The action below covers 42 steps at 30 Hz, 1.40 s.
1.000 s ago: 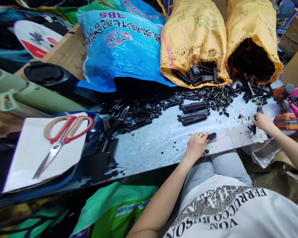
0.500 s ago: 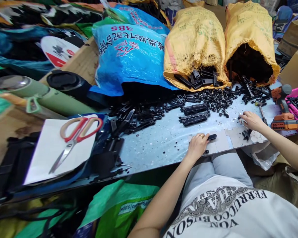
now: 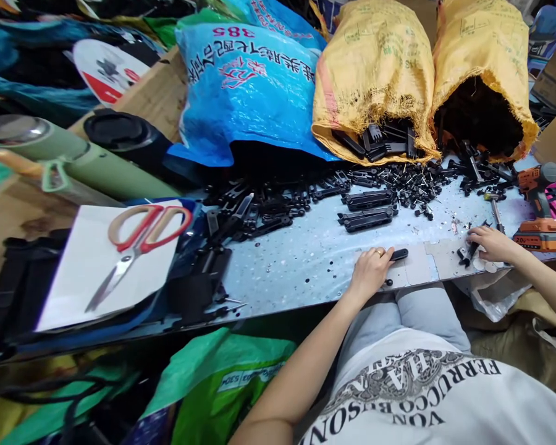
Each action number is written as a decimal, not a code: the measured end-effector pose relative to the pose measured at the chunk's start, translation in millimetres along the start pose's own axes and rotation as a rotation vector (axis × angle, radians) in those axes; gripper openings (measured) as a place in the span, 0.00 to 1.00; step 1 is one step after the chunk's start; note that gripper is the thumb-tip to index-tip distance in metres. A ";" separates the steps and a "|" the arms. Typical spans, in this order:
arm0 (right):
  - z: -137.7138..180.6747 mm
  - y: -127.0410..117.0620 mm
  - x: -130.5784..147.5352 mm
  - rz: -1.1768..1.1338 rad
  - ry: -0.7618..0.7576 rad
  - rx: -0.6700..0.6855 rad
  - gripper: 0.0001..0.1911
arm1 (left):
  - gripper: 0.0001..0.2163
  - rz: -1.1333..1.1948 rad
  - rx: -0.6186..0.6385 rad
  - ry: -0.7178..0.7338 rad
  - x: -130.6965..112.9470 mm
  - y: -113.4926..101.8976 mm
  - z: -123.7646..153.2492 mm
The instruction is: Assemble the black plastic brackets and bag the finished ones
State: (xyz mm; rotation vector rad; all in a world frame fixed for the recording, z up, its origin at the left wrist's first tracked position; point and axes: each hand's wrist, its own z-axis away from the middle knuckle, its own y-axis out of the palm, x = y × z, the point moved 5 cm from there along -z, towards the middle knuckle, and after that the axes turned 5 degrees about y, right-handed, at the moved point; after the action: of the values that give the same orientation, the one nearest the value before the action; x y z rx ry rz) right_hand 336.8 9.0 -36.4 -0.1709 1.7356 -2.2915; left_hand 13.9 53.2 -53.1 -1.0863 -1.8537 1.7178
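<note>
My left hand (image 3: 372, 270), with a ring on one finger, is closed around a long black plastic part (image 3: 400, 254) near the table's front edge. Most of that part is hidden under the fingers; its rounded end sticks out to the right. A small round black piece (image 3: 388, 282) lies just below this hand. Farther right, my right hand (image 3: 492, 243) has its fingers bent together over a black part (image 3: 466, 253) on the tabletop. Something small and dark shows at its fingertips, too small to name. White discs (image 3: 484, 264) lie beneath that hand.
Two finished-looking black bars (image 3: 367, 217) lie behind my hands, near heaps of black parts and pins (image 3: 414, 185). A cordless drill (image 3: 540, 210) and a hammer-like tool (image 3: 495, 211) are at right. Yellow sacks (image 3: 375, 68) and a blue sack (image 3: 259, 105) stand behind; scissors (image 3: 136, 253) lie left.
My right hand has come down and right, toward the front edge, to the black part by the discs. My left hand keeps its hold. The view has shifted slightly.
</note>
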 end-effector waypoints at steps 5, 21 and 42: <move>5.1 -14.4 30.9 -0.045 -0.183 -0.098 0.12 | 0.14 0.019 0.074 -0.035 3.8 -2.5 -7.1; -35.4 -23.9 147.4 0.005 -0.209 -0.119 0.24 | 0.30 0.211 0.208 0.018 -14.8 -7.4 -18.9; -39.2 -77.4 163.1 0.089 -0.234 -0.067 0.20 | 0.30 0.300 -0.201 0.031 3.9 -10.4 -7.2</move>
State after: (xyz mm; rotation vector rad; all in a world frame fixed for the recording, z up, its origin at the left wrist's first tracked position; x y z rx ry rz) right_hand 160.1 19.7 16.5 -0.3524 1.6660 -2.0594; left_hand 13.9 61.5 -42.7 -1.5292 -1.9562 1.6831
